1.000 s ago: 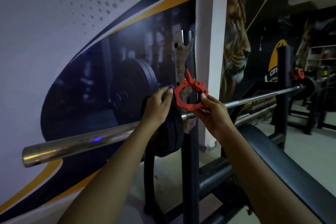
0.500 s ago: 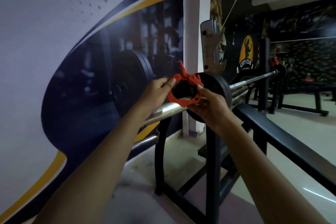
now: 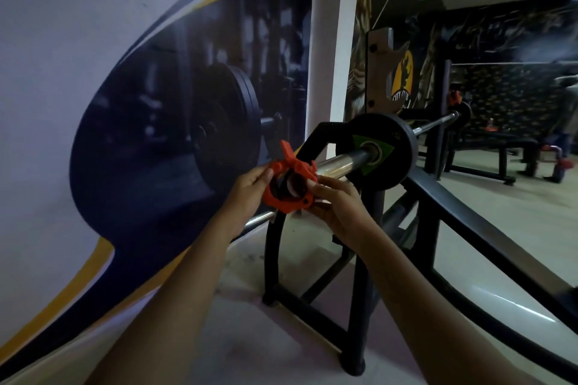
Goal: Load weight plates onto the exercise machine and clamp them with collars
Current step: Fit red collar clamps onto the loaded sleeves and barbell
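An orange collar [image 3: 289,186] sits at the near end of the chrome barbell sleeve [image 3: 341,162], its lever standing up at the top left. My left hand [image 3: 250,189] grips the collar's left side and my right hand [image 3: 336,201] pinches its right side. Further along the sleeve a black weight plate [image 3: 383,151] with a green triangular label rests against the rack upright. At the bar's far end a second black plate [image 3: 463,112] carries another orange collar [image 3: 454,97].
The black bench-press rack frame [image 3: 369,259] stands below the bar, with a steel bar hook [image 3: 380,69] above. A printed wall [image 3: 93,72] runs close on the left. A white pillar [image 3: 334,40] rises behind. More benches [image 3: 513,153] stand at the far right.
The view has swung toward the bar's end. The collar has come off the plate side and now sits at the sleeve's near tip, with both hands still on it.
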A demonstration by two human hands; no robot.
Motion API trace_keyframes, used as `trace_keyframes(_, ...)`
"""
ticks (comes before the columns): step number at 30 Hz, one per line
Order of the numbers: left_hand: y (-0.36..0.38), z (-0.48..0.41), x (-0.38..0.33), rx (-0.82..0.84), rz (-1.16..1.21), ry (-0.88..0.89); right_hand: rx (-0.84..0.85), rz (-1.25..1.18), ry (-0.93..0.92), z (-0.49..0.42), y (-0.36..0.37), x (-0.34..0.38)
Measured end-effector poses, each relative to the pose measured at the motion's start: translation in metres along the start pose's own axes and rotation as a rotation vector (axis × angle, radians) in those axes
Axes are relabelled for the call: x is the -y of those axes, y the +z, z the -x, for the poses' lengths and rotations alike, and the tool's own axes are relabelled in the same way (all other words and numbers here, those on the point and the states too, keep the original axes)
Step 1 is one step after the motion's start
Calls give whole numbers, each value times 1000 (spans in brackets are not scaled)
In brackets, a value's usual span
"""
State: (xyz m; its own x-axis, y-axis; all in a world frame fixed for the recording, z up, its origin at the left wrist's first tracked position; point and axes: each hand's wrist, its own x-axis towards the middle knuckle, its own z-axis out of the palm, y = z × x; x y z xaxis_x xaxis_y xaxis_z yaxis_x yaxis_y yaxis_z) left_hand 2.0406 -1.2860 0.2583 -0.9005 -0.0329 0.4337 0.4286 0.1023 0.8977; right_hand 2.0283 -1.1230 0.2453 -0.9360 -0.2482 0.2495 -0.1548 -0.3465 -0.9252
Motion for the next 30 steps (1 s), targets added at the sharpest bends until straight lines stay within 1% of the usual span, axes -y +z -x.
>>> trace_keyframes(2,2,-4,9,20,27,-31,-99,5,-31,0,2,-9)
trace_keyframes(5,2,-15,26,71,69,-43,-180,1,-72,-1,-1,-13)
trace_keyframes(9,-1,-35,44,116,106,-33,-239,93,-88,-9,-5,-10)
trace_keyframes(11,4,-48,47,147,148,-47,-254,89,-92,-16,-10,-8)
trace_keyframes(14,13,-74,49,201,236,-107,-290,74,-118,-28,-23,-2)
trace_keyframes(18,26,-115,57,336,275,-203,-327,107,-105,-51,-51,1)
trace_keyframes(21,50,-146,68,350,310,-265,-343,102,-121,-70,-77,3)
trace_keyframes(24,77,-182,79,407,234,-232,-367,88,-130,-94,-104,5)
trace_keyframes(27,101,-219,92,465,117,-195,-436,133,-116,-120,-131,10)
trace_keyframes(30,124,-247,104,505,89,-157,-515,186,-107,-141,-154,17)
